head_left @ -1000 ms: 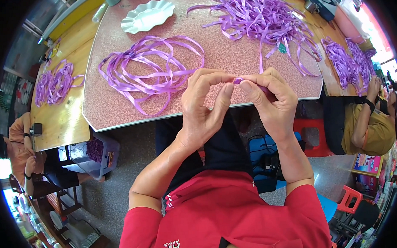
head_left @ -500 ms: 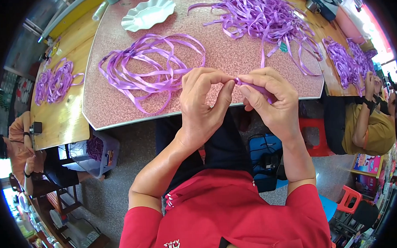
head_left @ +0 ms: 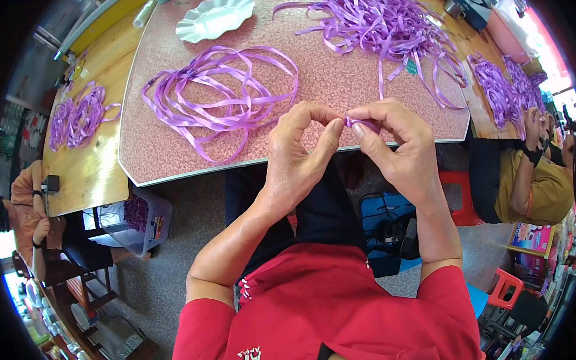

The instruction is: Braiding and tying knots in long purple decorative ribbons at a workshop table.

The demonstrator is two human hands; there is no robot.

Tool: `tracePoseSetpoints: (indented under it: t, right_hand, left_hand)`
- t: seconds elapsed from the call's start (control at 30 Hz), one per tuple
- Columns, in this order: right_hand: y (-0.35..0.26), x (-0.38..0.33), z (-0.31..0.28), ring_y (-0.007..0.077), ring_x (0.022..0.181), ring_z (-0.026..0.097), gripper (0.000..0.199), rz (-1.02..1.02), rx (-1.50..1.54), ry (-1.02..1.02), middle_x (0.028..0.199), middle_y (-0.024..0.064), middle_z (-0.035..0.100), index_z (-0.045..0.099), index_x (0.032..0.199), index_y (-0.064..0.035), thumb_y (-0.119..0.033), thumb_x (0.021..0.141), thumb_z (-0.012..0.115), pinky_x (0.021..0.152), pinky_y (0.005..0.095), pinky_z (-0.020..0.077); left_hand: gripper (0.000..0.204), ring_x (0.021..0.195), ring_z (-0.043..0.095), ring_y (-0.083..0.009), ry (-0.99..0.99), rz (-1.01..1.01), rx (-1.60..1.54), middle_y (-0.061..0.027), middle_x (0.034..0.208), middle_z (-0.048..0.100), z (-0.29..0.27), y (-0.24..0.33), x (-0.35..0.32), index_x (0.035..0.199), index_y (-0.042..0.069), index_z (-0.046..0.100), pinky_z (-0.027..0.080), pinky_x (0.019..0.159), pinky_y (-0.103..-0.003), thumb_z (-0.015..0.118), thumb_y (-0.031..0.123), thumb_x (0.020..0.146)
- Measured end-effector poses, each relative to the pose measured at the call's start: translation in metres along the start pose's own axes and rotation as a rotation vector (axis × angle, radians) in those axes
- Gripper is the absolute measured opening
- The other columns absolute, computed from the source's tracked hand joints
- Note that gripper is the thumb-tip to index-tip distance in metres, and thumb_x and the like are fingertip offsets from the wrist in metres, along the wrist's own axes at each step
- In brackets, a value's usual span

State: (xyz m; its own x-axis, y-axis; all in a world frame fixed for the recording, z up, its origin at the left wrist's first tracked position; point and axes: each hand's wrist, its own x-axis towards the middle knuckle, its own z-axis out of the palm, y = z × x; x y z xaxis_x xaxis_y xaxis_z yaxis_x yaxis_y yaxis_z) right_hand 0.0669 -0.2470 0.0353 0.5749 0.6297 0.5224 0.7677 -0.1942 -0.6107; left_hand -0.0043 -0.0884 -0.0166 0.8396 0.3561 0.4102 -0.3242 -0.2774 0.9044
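Between my fingertips, just over the table's near edge, is a short bit of purple ribbon (head_left: pixel 349 121). My left hand (head_left: pixel 303 148) pinches it between thumb and forefinger. From the other side my right hand (head_left: pixel 398 144) pinches it too, with more ribbon partly hidden under its curled fingers. A looped bundle of purple ribbon (head_left: pixel 200 107) lies on the pink speckled table (head_left: pixel 335 83) to the left of my hands. Beyond my right hand spreads a large tangled heap of purple ribbons (head_left: pixel 390 24).
A white scalloped dish (head_left: pixel 216 19) stands at the back left. More purple ribbons lie on wooden tables at both sides. One person sits at the far left (head_left: pixel 32 201), another at the right (head_left: pixel 532 184). A clear plastic bin (head_left: pixel 153 223) and a red stool (head_left: pixel 460 199) are on the floor.
Both hands have shifted slightly lower and nearer to me, still pinching the ribbon. A little more purple shows between the fingertips now.
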Motion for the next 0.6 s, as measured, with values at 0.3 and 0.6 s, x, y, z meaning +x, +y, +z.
tracePoseSetpoints:
  t: [0.3,0.6]
  right_hand:
    - [-0.0053,-0.0065,-0.0007,0.0017,0.071,0.049,0.011,0.325,0.271,-0.054,0.086,-0.0018,0.056,0.067,0.1,-0.0001,0.001,0.09,0.065,0.061,0.018,0.0405]
    - [-0.0024,-0.0072,-0.0006,0.0021,0.064,0.042,0.011,0.251,0.152,-0.049,0.077,-0.0032,0.055,0.073,0.096,-0.0034,0.001,0.086,0.069,0.054,0.0191,0.0312]
  left_hand:
    - [0.011,0.09,0.057,-0.0056,-0.085,-0.279,-0.327,-0.0017,0.094,0.065,-0.0015,0.003,-0.0078,0.097,0.0,0.064,0.046,0.079,-0.022,0.066,0.011,0.095]
    - [0.015,0.086,0.056,-0.0041,-0.179,-0.239,-0.215,0.0011,0.09,0.064,-0.0053,-0.0023,-0.0094,0.098,0.001,0.064,0.045,0.076,-0.02,0.065,0.016,0.095]
